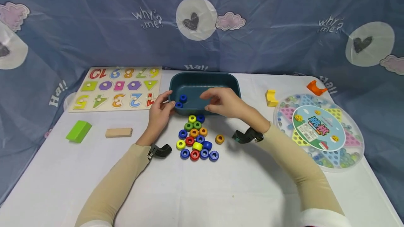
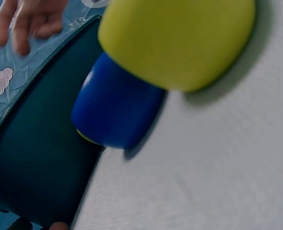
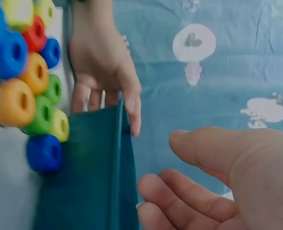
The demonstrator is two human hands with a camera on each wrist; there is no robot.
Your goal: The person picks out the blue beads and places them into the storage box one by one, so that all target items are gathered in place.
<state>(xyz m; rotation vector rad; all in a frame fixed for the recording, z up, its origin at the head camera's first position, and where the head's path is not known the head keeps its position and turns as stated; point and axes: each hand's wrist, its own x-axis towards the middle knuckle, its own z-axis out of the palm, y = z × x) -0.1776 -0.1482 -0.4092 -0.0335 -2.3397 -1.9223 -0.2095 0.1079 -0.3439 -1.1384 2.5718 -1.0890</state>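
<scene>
A dark teal plastic bin (image 1: 205,74) stands at the table's middle, with two blue beads (image 1: 183,98) inside at its left. My left hand (image 1: 159,115) holds the bin's left end, thumb and fingers on either side of the wall, as the right wrist view shows. Over the bin's right half is my right hand (image 1: 225,102), fingers loosely bent, with a gap between thumb and fingers and nothing visible in them. In front of the bin lie several ring beads in blue, red, yellow, green and orange; one orange bead (image 1: 219,139) sits apart at their right.
At the left are a wooden number puzzle board (image 1: 126,80), a green block (image 1: 79,131) and a plain wooden block (image 1: 119,132). A round marble-game board (image 1: 318,129) lies at the right, near yellow (image 1: 271,98) and orange (image 1: 316,88) arch pieces. A blue cloth (image 1: 268,45) hangs behind.
</scene>
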